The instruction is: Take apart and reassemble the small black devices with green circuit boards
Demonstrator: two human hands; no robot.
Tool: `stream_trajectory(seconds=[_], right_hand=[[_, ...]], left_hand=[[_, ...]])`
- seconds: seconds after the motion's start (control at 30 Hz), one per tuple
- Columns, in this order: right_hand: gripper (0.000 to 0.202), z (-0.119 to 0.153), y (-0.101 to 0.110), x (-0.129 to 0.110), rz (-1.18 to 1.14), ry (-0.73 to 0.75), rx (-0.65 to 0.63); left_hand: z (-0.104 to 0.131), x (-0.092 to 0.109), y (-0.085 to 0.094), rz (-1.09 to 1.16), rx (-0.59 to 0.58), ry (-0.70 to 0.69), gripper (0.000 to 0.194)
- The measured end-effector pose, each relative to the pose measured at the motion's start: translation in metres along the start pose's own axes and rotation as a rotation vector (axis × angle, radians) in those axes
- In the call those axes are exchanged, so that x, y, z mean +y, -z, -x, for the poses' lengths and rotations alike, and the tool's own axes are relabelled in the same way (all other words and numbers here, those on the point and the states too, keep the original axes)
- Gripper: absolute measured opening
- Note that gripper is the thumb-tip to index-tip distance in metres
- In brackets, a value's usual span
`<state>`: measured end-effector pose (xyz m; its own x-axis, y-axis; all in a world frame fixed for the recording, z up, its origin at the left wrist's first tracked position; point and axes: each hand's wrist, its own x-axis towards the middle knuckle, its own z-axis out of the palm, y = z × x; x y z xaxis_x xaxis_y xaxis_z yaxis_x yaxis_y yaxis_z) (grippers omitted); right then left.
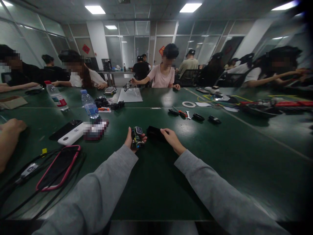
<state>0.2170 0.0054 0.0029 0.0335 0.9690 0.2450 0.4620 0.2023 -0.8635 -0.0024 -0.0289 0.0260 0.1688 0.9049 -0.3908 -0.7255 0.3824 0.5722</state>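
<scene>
In my left hand [129, 139] is a small circuit board [138, 137] with a silver block near its top and a blue part low down. The fingers wrap behind it and their tips show at its right edge. Just to the right, my right hand [172, 139] grips a black rectangular case [156, 133] by its right end, thumb on top. The case is close to the table surface; whether it touches is unclear. A narrow gap separates the board from the case. Both hands are over the middle of the green table [156, 182].
Left of me lie a pink-cased phone [58, 168], black cables, a white power bank [73, 133] and water bottles [90, 106]. Ahead right are a wrench [188, 115], a screwdriver [181, 112], black pieces and a tape roll [188, 104]. Another person's arm [11, 137] rests at far left.
</scene>
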Motion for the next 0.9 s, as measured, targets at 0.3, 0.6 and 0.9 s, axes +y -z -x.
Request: stream_trajectory(seconds=[0.3,0.6,0.9], right_hand=[[0.027,0.003,0.004,-0.011,0.150,0.279,0.228],[0.026,0.061,-0.015,-0.078,0.291,0.739,0.041],[0.070,0.075,-0.031,-0.079,0.378,0.697,-0.105]], left_hand=[[0.003,0.000,-0.002,0.027,0.038,-0.009,0.067],[0.006,0.000,-0.006,0.054,-0.084,-0.025,0.064],[0.024,-0.012,-0.029,-0.027,-0.086,-0.065,0.054]])
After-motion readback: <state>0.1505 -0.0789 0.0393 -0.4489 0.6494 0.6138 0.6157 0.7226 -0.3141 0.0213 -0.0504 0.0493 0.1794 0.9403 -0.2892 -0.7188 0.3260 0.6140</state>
